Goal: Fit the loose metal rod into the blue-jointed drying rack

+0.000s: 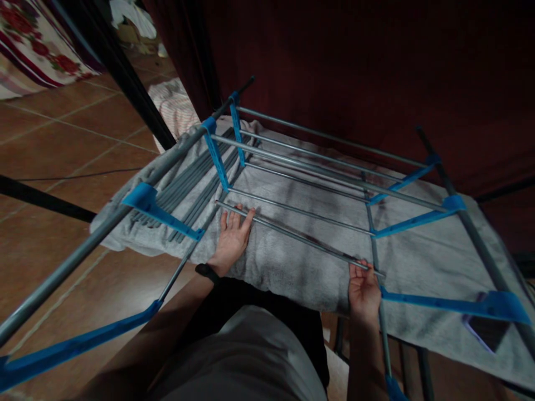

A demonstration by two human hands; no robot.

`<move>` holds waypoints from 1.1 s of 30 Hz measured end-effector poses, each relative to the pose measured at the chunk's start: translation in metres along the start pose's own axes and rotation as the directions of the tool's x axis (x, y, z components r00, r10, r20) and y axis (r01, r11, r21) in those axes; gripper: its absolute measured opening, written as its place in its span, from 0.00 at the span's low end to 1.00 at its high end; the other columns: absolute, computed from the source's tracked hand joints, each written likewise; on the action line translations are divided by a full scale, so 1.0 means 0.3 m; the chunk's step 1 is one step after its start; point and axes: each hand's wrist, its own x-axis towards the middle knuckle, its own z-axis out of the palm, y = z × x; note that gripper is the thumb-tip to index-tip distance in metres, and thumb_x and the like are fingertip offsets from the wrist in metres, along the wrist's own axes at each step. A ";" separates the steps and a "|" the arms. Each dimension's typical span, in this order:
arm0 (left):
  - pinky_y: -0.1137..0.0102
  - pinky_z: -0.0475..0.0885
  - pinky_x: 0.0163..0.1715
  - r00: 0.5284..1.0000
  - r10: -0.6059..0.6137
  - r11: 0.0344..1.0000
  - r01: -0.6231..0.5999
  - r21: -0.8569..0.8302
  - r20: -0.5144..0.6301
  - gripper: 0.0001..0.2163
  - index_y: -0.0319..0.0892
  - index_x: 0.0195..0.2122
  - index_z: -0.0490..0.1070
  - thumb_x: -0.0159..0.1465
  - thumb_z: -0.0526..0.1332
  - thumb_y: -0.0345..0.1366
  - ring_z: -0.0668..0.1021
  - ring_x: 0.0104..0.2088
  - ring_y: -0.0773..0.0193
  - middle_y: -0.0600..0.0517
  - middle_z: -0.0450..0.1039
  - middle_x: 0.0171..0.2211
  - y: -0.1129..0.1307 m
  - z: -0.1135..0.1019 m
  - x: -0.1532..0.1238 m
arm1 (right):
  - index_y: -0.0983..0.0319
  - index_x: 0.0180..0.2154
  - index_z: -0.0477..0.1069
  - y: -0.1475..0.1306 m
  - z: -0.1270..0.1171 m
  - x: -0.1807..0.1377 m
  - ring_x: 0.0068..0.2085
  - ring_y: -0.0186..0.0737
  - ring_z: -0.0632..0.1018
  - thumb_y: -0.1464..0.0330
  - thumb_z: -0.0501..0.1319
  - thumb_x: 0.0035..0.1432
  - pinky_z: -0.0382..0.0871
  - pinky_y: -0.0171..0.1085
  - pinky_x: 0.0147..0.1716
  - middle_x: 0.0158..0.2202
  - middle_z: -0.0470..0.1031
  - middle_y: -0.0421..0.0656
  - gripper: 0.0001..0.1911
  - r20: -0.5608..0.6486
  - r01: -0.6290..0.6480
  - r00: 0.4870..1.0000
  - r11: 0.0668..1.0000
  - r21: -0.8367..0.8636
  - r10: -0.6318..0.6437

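Observation:
A thin grey metal rod lies slantwise across the near part of a partly built rack. My left hand, palm up, has its fingers and thumb at the rod's left end. At the other end, the fingers of my right hand are curled around the rod, whose tip reaches past the right side tube. The rack has thick grey side poles and blue plastic brackets. Several thin crossbars span the brackets farther back. The near blue bracket is on the right.
A grey blanket covers the surface under the rack. Several loose grey rods lie on it at the left. A phone rests at the right. Black bars stand around, with a dark red curtain behind and tiled floor at left.

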 end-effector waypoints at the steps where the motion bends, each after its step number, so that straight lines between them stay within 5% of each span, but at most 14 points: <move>1: 0.41 0.50 0.73 1.000 -0.003 1.000 0.003 -0.007 0.000 0.29 0.42 0.77 0.53 0.75 0.48 0.32 0.59 0.76 0.41 0.30 0.53 0.76 0.000 0.000 0.001 | 0.58 0.36 0.79 -0.001 0.002 -0.001 0.46 0.35 0.83 0.69 0.72 0.61 0.71 0.47 0.65 0.40 0.84 0.38 0.04 -0.002 -0.003 1.000 1.000 0.005 0.003; 18: 0.36 0.48 0.73 1.000 0.014 0.998 -0.014 -0.067 -0.003 0.32 0.44 0.79 0.50 0.74 0.51 0.31 0.59 0.76 0.40 0.33 0.54 0.76 -0.011 0.008 0.036 | 0.57 0.35 0.79 0.005 -0.003 0.000 0.45 0.34 0.83 0.67 0.74 0.59 0.69 0.48 0.66 0.39 0.84 0.37 0.05 -0.020 -0.001 1.000 1.000 0.005 0.001; 26: 0.36 0.46 0.73 0.998 0.051 0.999 -0.051 -0.006 0.038 0.32 0.44 0.78 0.53 0.72 0.51 0.29 0.62 0.75 0.41 0.32 0.63 0.72 -0.019 -0.006 0.082 | 0.58 0.35 0.79 0.004 0.003 -0.002 0.45 0.35 0.84 0.67 0.73 0.61 0.70 0.48 0.65 0.39 0.84 0.37 0.05 -0.021 0.003 1.000 1.000 0.003 -0.003; 33: 0.40 0.57 0.71 0.994 -0.109 0.954 0.105 -0.281 0.003 0.30 0.42 0.76 0.57 0.72 0.54 0.35 0.71 0.69 0.43 0.35 0.71 0.66 -0.016 0.001 0.086 | 0.57 0.35 0.79 0.007 0.008 -0.004 0.45 0.36 0.84 0.64 0.75 0.58 0.71 0.49 0.65 0.39 0.84 0.37 0.08 -0.025 0.012 1.000 1.000 0.006 -0.012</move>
